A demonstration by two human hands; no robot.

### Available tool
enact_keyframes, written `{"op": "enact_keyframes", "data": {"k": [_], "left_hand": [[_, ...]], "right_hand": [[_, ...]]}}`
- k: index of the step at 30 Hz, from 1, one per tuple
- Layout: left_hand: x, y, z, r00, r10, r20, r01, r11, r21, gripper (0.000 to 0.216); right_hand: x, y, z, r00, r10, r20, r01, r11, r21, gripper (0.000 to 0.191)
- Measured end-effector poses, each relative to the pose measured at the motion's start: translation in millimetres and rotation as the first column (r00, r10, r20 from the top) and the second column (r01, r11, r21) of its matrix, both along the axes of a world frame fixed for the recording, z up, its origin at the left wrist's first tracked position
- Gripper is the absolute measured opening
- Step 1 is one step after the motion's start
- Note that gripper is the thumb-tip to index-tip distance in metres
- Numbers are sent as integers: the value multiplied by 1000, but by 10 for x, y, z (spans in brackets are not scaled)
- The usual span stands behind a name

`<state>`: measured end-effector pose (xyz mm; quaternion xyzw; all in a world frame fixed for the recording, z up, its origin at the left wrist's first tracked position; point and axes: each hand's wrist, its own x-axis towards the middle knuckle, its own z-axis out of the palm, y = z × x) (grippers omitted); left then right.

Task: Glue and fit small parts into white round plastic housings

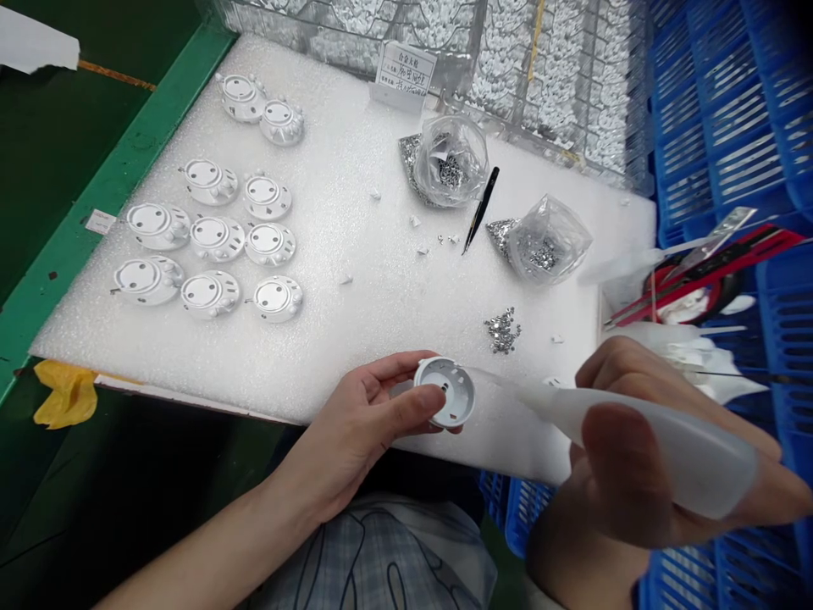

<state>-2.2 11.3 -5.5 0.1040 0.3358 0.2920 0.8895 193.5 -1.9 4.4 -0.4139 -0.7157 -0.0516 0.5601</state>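
My left hand point(381, 407) grips a small round white plastic housing point(458, 398) over the table's front edge, thumb pressed inside its hollow. The cup-like side faces up, with small slots and a dark spot within. In my right hand point(635, 440) is a translucent squeeze bottle point(692, 462) with a long thin nozzle. Its tip points left at the housing's rim; whether the two touch I cannot tell. Several similar white housings point(212, 294) stand in rows on the left of the foam sheet. A small heap of tiny metal parts point(503, 330) lies just beyond my hands.
Two open plastic bags of metal parts point(450, 165) point(550, 241) flank black tweezers point(481, 210) on the white foam sheet point(356, 220). Behind is a clear compartment tray point(501, 127) with a paper label point(405, 69). Blue crates point(730, 110) and a red-handled cutter point(705, 275) are at right.
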Motion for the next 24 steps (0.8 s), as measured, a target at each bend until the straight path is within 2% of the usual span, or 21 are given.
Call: {"op": "enact_keyframes", "data": {"k": [5,10,15,20,24], "left_hand": [[9,9,16,1000,-5,-24,5,1000,-10,31],[6,-2,18,999,-4,-47,3,1000,-20,34],[5,-4,27,998,-6,-61,4,999,-36,37],[15,9,35,999,2,-54,-4,999,-33,37],[21,13,30,998,8,-65,-9,1000,-29,38]], "right_hand": [[-33,-113,71,996,-74,-51,59,967,-249,32],[-33,-137,105,998,-52,-25,45,972,-233,33],[-101,-153,52,985,-155,-72,131,954,-269,43],[-204,-178,1,934,-296,-199,239,934,-267,53],[-100,-159,52,983,-163,-86,136,958,-253,46]]}}
